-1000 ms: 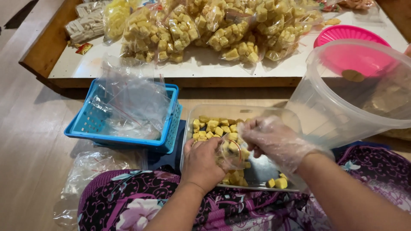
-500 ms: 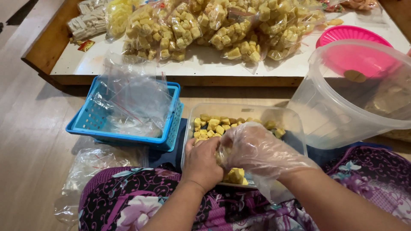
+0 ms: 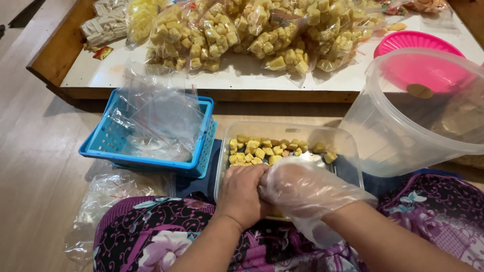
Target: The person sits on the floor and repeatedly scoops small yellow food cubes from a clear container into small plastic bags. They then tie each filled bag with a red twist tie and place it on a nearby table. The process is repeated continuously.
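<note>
The clear rectangular plastic tub (image 3: 348, 151) sits on the floor right in front of the seated person, its long axis running left to right across their lap, open side up. Small yellow cube-shaped snack pieces (image 3: 267, 150) lie scattered along the far half of its floor, a loose band stretching from the left wall toward the right corner.

Both hands are pressed together over the near edge of the tub, so the snack pieces lie just beyond the knuckles, away from the body. The bare left hand (image 3: 242, 194) is curled in a closed fist, fingers folded toward the other hand. The right hand (image 3: 297, 187) wears a loose, see-through plastic glove and is also bunched closed, touching the left. Whatever they grip between them is hidden by the fingers and the crumpled glove; I cannot tell what it is.

To the left of the tub stands a blue slotted plastic basket (image 3: 199, 166) stuffed with empty clear plastic bags (image 3: 161, 118). More crumpled clear bags (image 3: 113, 194) lie on the wooden floor beside the person's knee. To the right, a large translucent plastic bucket (image 3: 398, 136) leans on its side, its mouth facing the camera. Behind everything is a low white-topped wooden table (image 3: 166, 83) piled with filled bags of yellow snacks (image 3: 252, 27), with a pink round plastic lid (image 3: 413, 40) at its right end.
</note>
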